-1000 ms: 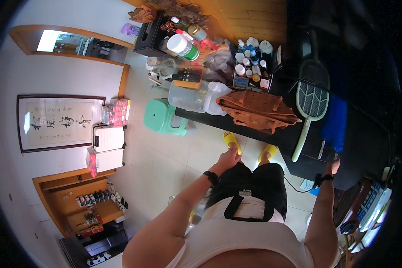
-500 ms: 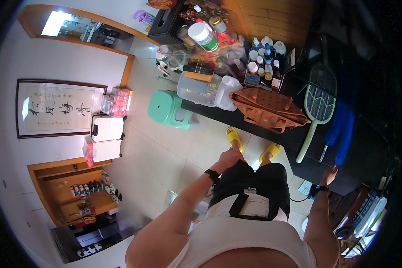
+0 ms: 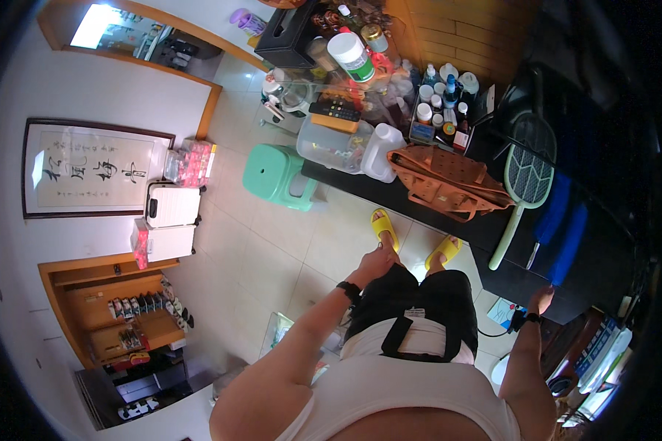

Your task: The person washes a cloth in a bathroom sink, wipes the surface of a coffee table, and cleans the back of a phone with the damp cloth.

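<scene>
Since a second ago, drawn closer to the black table (image 3: 419, 209) at 12 o'clock, left hand (image 3: 376, 263) and right hand (image 3: 543, 299) hanging apart, empty, beside the shorts (image 3: 426, 294).

— What differs from a second ago?
— The yellow slippers (image 3: 412, 239) stand nearer the black table (image 3: 493, 235) now.
— And the hands?
— The right hand (image 3: 543, 298) has swung closer to that table's edge; the left hand (image 3: 375, 263) hangs by the thigh as before.

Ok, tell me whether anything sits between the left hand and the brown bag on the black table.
Nothing visible does. The left hand hangs by the thigh, empty; between it and the brown bag are only the yellow slipper on the floor and the table edge.
</scene>
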A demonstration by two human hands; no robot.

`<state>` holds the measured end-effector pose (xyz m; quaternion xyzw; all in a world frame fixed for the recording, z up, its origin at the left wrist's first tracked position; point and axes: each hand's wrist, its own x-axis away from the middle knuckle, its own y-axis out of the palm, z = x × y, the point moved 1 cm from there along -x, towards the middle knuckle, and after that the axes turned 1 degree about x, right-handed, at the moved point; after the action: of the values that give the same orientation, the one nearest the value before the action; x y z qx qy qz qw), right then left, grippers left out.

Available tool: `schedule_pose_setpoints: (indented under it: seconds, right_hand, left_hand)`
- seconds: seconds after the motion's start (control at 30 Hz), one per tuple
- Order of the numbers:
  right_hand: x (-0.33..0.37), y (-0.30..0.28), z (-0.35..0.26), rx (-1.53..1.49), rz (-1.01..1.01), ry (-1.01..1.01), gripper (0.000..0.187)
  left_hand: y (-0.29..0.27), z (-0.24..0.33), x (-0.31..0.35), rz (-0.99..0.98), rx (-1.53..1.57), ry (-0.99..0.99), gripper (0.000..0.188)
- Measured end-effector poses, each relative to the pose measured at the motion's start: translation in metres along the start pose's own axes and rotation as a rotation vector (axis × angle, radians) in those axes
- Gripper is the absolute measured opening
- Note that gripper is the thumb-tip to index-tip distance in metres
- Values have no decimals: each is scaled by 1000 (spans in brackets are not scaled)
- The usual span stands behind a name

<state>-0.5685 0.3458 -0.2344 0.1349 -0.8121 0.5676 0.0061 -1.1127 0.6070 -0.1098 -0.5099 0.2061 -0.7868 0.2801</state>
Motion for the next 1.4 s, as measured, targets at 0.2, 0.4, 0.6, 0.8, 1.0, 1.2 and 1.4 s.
schedule_pose_setpoints:
  seconds: [0.2,0.4,0.6,0.8,1.0,1.2,1.4]
  right_hand:
    - [-47,10,16,-7,1,-282,40]
    - [-59,23,-17,37,-64,-263,44]
    - [-50,-4,-79,-3,-32,147,27]
    - [-67,10,-23,-143,-85,188,26]
    - [-30,-5,-38,-189,-90,296,32]
    - [-43,-11,-55,4,-171,56,35]
    - [-42,-21,-88,246,-45,140,46]
  left_hand:
    - [4,-9,-5,-13,-58,2,39]
    - [-1,-43,-11,73,-52,30,43]
    - [-4,-54,-1,32,-133,75,36]
    - [-5,-43,-8,-35,-176,111,35]
    - [-13,-28,-9,-25,-207,139,32]
    - [-11,-7,-20,-42,-219,224,31]
    - [-24,-2,-11,-67,-264,177,31]
